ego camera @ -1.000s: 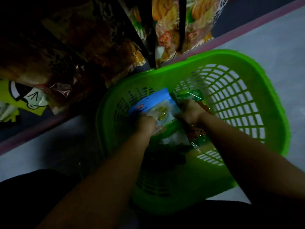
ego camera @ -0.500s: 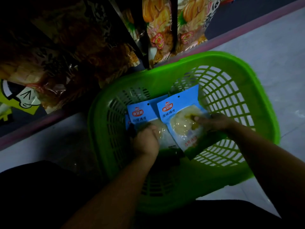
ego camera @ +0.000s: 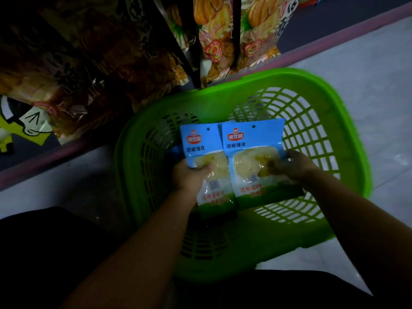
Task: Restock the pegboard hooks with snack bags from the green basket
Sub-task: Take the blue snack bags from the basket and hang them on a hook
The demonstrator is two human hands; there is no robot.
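The left hand (ego camera: 191,177) grips the lower left edge of one blue bag (ego camera: 204,152), thumb laid across its clear window. The right hand (ego camera: 292,167) pinches the right edge of a second blue bag (ego camera: 252,152) the same way. Both bags are flat, glossy pouches, blue at the top with a small punched hole, clear in the middle over pale yellowish contents, green at the foot. They are held side by side, edges overlapping, over the green basket (ego camera: 347,134). A further blue corner shows behind the left bag. The basket is moulded plastic, rounded, with slotted lattice walls, and stands on a pale smooth floor (ego camera: 367,70). Just beyond its far rim hang crinkly foil bags (ego camera: 214,41) printed in orange, and darker ones (ego camera: 66,70) to the left in shadow.
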